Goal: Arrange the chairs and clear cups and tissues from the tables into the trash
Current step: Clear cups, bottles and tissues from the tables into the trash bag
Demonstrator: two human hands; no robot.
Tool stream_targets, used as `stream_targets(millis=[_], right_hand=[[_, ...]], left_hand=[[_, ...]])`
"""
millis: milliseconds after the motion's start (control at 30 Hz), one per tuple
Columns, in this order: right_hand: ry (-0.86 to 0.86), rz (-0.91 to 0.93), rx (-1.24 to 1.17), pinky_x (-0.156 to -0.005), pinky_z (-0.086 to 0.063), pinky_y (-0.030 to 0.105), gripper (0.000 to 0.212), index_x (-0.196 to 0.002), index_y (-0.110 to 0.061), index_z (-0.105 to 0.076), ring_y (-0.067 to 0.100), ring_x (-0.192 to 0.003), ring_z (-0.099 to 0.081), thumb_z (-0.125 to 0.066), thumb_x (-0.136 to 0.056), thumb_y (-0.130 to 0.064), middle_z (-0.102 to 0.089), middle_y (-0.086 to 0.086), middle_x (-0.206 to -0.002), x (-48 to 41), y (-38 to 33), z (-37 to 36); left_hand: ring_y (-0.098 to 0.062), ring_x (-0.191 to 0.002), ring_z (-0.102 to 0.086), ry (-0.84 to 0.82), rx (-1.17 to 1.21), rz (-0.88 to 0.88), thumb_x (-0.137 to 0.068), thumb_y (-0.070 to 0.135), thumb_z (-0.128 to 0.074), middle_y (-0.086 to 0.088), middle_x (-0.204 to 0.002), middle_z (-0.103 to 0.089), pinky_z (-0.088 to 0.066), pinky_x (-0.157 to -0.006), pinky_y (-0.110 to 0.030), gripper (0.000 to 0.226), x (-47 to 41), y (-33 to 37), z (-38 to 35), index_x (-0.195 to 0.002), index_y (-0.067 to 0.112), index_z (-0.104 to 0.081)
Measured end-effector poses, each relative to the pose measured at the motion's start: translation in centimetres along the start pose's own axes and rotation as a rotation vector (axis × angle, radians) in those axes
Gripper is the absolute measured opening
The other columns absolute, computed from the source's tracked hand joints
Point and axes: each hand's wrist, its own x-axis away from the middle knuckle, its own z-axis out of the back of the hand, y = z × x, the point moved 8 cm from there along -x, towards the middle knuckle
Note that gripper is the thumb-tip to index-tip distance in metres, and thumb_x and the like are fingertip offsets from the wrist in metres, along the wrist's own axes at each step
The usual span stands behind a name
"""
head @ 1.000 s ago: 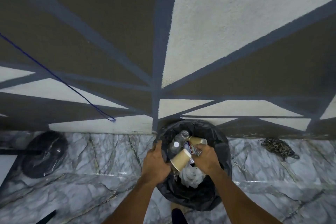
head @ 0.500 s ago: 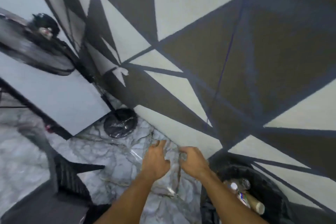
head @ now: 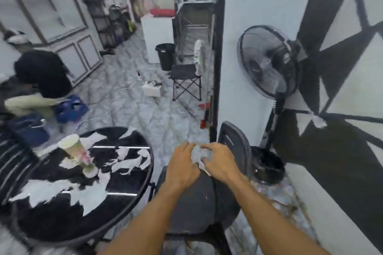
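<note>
Both hands meet at the middle of the view, and their fingers (head: 207, 147) are clamped on one small crumpled wad (head: 199, 154), pale and thin. The blur does not let me tell whether it is tissue or plastic film. The left hand (head: 182, 166) curls round the wad's left edge. The right hand (head: 220, 164) pinches its right and lower edge, with the thumb tucked under. The wad is off every surface and carried only by the fingers.

Straight below the fingers stands a dark chair (head: 192, 205); its seat lies under the forearms and its back rises just right of the fingers.

Left of the fingers is a round black bench (head: 62, 223). On it lie torn white tissues (head: 126, 164), scattered over most of the top, and a tall paper cup (head: 73, 148), tipped over with its mouth pointing away from the fingers. A small round pale thing (head: 90, 171) sits at the cup's foot.

Right of the fingers and beyond the chair back stands a black pedestal fan (head: 267, 62), in front of a white panel. Far beyond the fingers, on the marbled floor (head: 128, 99), are a folding chair (head: 185, 74) and a black bin (head: 165, 56) just behind it. Far left of the fingers, a seated person (head: 41, 72) in dark clothes bends forward.
</note>
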Motion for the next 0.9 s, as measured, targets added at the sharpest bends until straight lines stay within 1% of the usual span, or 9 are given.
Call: stream_targets(millis=[100, 233, 367, 467, 500, 633, 733, 800, 900], right_hand=[[-0.170, 0.103, -0.016, -0.095, -0.035, 0.015, 0.039, -0.123, -0.020, -0.066, 0.013, -0.120, -0.055, -0.066, -0.083, -0.019, -0.064, -0.004, -0.128, -3.7, -5.5, -7.2], [-0.324, 0.235, -0.050, -0.091, -0.038, 0.016, 0.039, -0.118, -0.020, -0.069, 0.013, -0.115, -0.059, -0.065, -0.080, -0.017, -0.067, -0.004, -0.121, -7.5, -11.8, -16.0], [-0.422, 0.326, -0.104, -0.095, -0.041, 0.018, 0.041, -0.121, -0.023, -0.067, 0.010, -0.115, -0.058, -0.068, -0.080, -0.020, -0.066, -0.007, -0.123, -11.4, -17.2, -22.8], [-0.513, 0.349, -0.100, -0.105, -0.043, 0.030, 0.045, -0.126, -0.024, -0.064, 0.013, -0.121, -0.055, -0.068, -0.081, -0.023, -0.062, -0.005, -0.130, -14.0, -19.5, -26.7], [-0.550, 0.351, -0.101, -0.106, -0.042, 0.031, 0.047, -0.127, -0.024, -0.063, 0.013, -0.123, -0.054, -0.068, -0.081, -0.023, -0.061, -0.005, -0.131, -14.6, -20.1, -27.8], [-0.611, 0.373, -0.098, -0.106, -0.042, 0.030, 0.047, -0.126, -0.024, -0.063, 0.015, -0.122, -0.054, -0.069, -0.080, -0.023, -0.062, -0.005, -0.130, -16.8, -21.8, -31.5], [-0.630, 0.383, -0.096, -0.103, -0.044, 0.031, 0.047, -0.126, -0.024, -0.063, 0.018, -0.121, -0.055, -0.068, -0.080, -0.022, -0.062, -0.002, -0.129, -18.4, -23.5, -33.9], [-0.635, 0.390, -0.068, -0.103, -0.043, 0.031, 0.049, -0.129, -0.023, -0.061, 0.019, -0.122, -0.054, -0.067, -0.080, -0.022, -0.061, -0.001, -0.131, -19.6, -24.9, -35.6], [-0.628, 0.381, -0.057, -0.097, -0.048, 0.032, 0.042, -0.121, -0.022, -0.066, 0.020, -0.113, -0.060, -0.068, -0.079, -0.020, -0.066, -0.001, -0.121, -21.6, -27.1, -38.4]], left_hand=[[-0.023, -0.141, -0.037, 0.117, -0.018, 0.147, -0.082, 0.018, -0.063, -0.004, -0.151, -0.046, -0.034, -0.115, -0.038, 0.067, 0.1, -7.1, 5.8, -0.146, 0.015, -0.046], [-0.020, -0.122, -0.049, 0.267, -0.036, 0.292, -0.076, 0.021, -0.064, 0.005, -0.128, -0.059, -0.043, -0.101, -0.030, 0.053, 1.1, -15.0, 12.2, -0.129, 0.023, -0.057], [-0.018, -0.110, -0.054, 0.347, -0.076, 0.415, -0.073, 0.018, -0.063, 0.007, -0.112, -0.062, -0.048, -0.098, -0.041, 0.049, 0.4, -21.7, 17.2, -0.121, 0.021, -0.060], [-0.024, -0.116, -0.053, 0.379, -0.072, 0.539, -0.073, 0.019, -0.065, 0.002, -0.119, -0.062, -0.049, -0.096, -0.045, 0.053, 0.2, -25.5, 19.6, -0.126, 0.022, -0.058], [-0.024, -0.112, -0.054, 0.402, -0.063, 0.567, -0.073, 0.019, -0.064, 0.001, -0.116, -0.062, -0.051, -0.094, -0.044, 0.055, 0.2, -26.7, 20.3, -0.127, 0.023, -0.057], [-0.016, -0.093, -0.057, 0.466, -0.042, 0.602, -0.084, 0.024, -0.059, 0.014, -0.098, -0.060, -0.053, -0.076, -0.032, 0.040, -0.1, -30.4, 22.4, -0.124, 0.031, -0.056], [0.002, -0.098, -0.054, 0.534, -0.047, 0.600, -0.090, 0.031, -0.064, 0.028, -0.097, -0.052, -0.041, -0.068, -0.011, 0.036, -0.9, -32.8, 24.2, -0.123, 0.039, -0.051], [0.011, -0.105, -0.047, 0.523, -0.045, 0.609, -0.086, 0.032, -0.069, 0.029, -0.104, -0.048, -0.038, -0.074, -0.009, 0.046, -1.7, -34.9, 25.1, -0.128, 0.036, -0.052], [-0.013, -0.125, -0.044, 0.435, -0.040, 0.676, -0.079, 0.032, -0.073, 0.012, -0.126, -0.052, -0.042, -0.096, -0.028, 0.066, -3.2, -39.4, 26.1, -0.140, 0.023, -0.048]])
